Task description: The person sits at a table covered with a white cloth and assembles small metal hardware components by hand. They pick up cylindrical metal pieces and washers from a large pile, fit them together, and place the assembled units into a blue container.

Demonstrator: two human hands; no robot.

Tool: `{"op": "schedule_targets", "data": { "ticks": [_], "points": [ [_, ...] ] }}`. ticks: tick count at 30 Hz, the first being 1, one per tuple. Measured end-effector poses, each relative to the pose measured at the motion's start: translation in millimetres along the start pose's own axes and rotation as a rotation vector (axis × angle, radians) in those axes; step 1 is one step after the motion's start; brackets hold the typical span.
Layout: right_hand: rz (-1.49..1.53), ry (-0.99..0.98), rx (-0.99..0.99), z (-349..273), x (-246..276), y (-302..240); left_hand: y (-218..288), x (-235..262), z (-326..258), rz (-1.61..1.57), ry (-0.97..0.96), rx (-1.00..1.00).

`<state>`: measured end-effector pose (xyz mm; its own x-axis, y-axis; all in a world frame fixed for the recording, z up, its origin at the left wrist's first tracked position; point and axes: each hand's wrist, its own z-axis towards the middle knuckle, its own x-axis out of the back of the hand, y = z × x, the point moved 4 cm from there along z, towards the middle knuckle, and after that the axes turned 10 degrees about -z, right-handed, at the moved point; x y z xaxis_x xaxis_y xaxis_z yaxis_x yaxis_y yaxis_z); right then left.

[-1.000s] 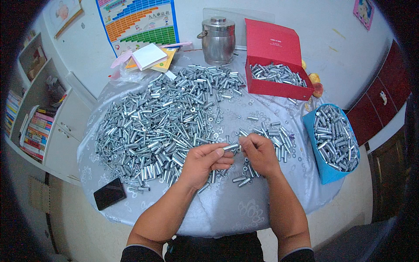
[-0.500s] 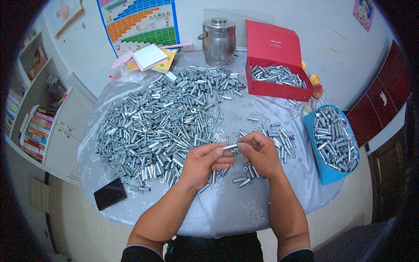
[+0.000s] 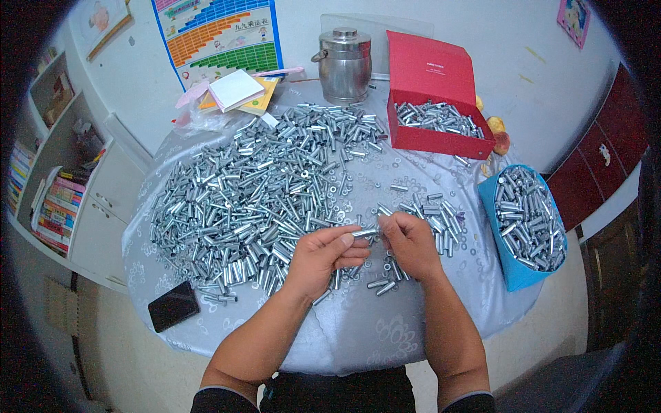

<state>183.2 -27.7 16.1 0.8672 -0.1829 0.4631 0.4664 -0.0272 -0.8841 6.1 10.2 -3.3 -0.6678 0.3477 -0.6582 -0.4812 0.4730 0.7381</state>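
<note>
My left hand point(image 3: 322, 256) pinches a shiny metal sleeve point(image 3: 363, 233) between thumb and fingers, its free end pointing right. My right hand point(image 3: 412, 242) is at that end with thumb and fingers drawn together. Whatever they hold, if anything, is too small to make out. To the left and beyond my hands spreads a big heap of metal sleeves, bolts and washers point(image 3: 234, 199). A smaller group of metal pieces point(image 3: 446, 219) lies just past my right hand, and a few loose sleeves point(image 3: 385, 283) lie below it.
A blue fabric bin point(image 3: 513, 265) full of metal pieces stands at the right. Behind are an open red box point(image 3: 441, 142) holding more pieces, a steel pot point(image 3: 345, 67), and papers point(image 3: 236, 90). A black phone point(image 3: 173, 306) lies near the tablecloth's point(image 3: 344, 347) left front edge.
My right hand has shifted slightly right, off the sleeve's end, so more of that end shows. My left hand keeps its place and grip.
</note>
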Motion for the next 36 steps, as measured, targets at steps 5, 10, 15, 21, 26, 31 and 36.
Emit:
{"op": "schedule_targets", "data": {
  "ticks": [5, 10, 15, 21, 26, 31, 36],
  "points": [
    [0.262, 0.032, -0.024, -2, -3, -11, 0, 1, 0, -0.022, 0.003, -0.002],
    [0.011, -0.068, -0.067, 2, -3, 7, 0, 1, 0, -0.019, 0.014, -0.008],
    [0.164, -0.041, 0.012, 1, -7, 1, 0, 0, 0, -0.015, 0.004, -0.009],
    [0.144, -0.005, 0.035, -1, -5, -6, 0, 1, 0, -0.026, -0.006, -0.008],
    [0.033, -0.067, -0.069, 1, -6, 10, 0, 1, -1, -0.009, 0.012, -0.003],
    [0.013, -0.09, -0.001, 2, -6, 8, 0, 1, 0, -0.015, 0.01, -0.003],
    [0.136, -0.036, 0.048, 0, -7, 1, 0, 1, 0, -0.021, 0.017, -0.008]
  ]
}}
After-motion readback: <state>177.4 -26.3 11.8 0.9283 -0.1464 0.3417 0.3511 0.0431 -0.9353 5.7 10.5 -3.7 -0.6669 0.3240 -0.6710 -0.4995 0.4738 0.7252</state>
